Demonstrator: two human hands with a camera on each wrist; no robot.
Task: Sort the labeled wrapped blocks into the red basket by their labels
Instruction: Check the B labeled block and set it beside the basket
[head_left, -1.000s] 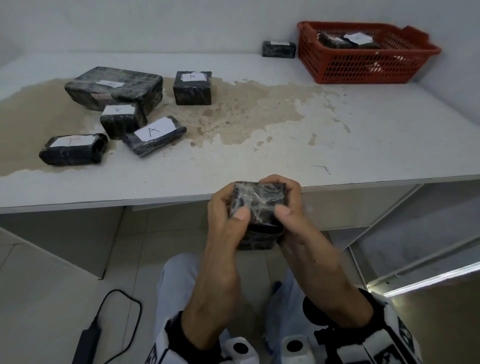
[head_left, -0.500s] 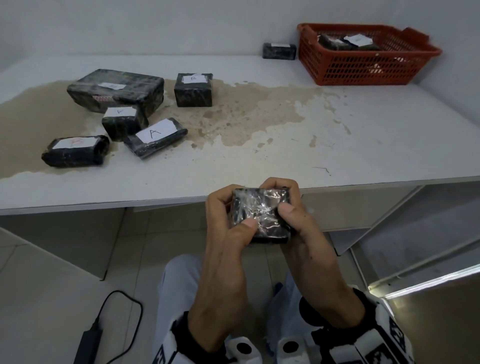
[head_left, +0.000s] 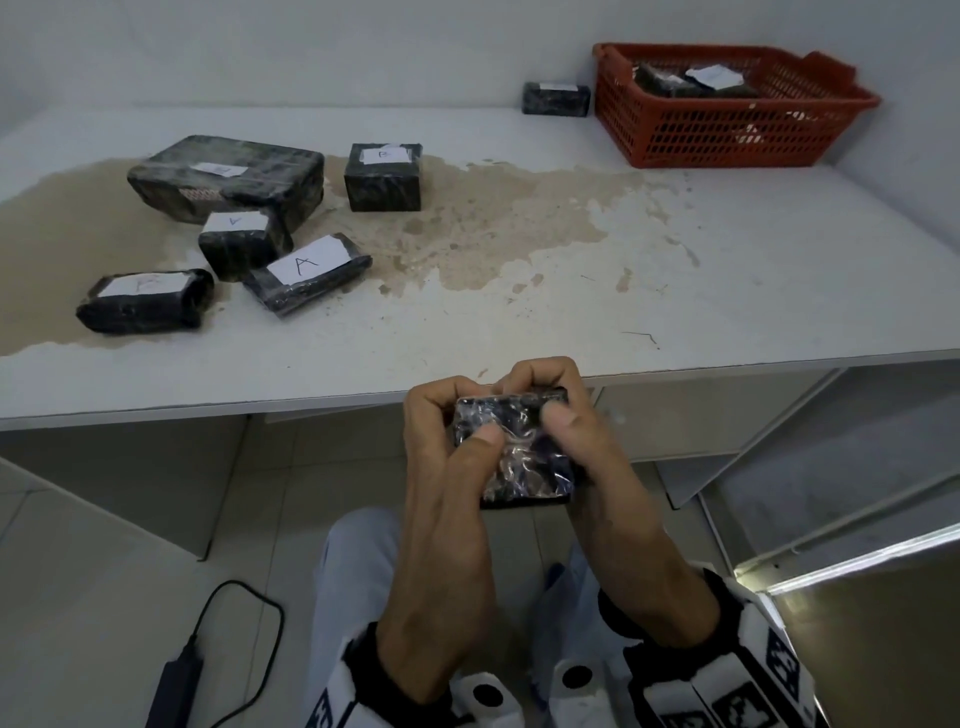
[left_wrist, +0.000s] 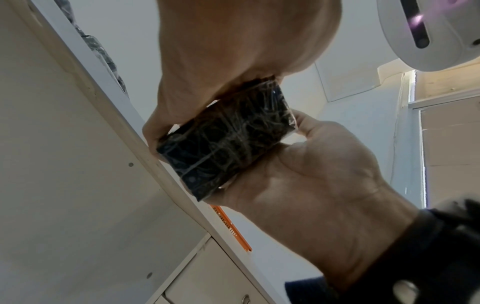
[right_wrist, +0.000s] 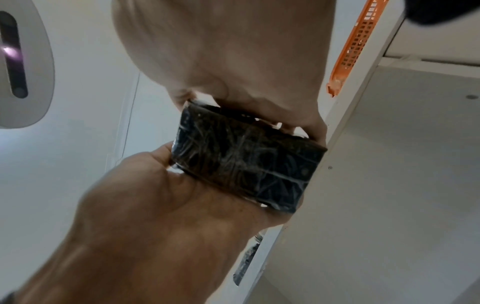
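Observation:
Both hands hold one black, plastic-wrapped block in front of the table edge, above my lap. My left hand grips its left side with the thumb on the top face. My right hand grips its right side the same way. No label shows on the faces I see, neither in the left wrist view nor in the right wrist view. The red basket stands at the table's far right corner with labeled blocks inside.
Several labeled blocks lie on the stained left part of the white table: a large one, a square one, one marked A. Another block sits left of the basket. A cable and adapter lie on the floor.
Both hands have turned the block between the fingers, so its broad wrapped face now tilts more toward me. The blocks on the table and the basket have stayed put.

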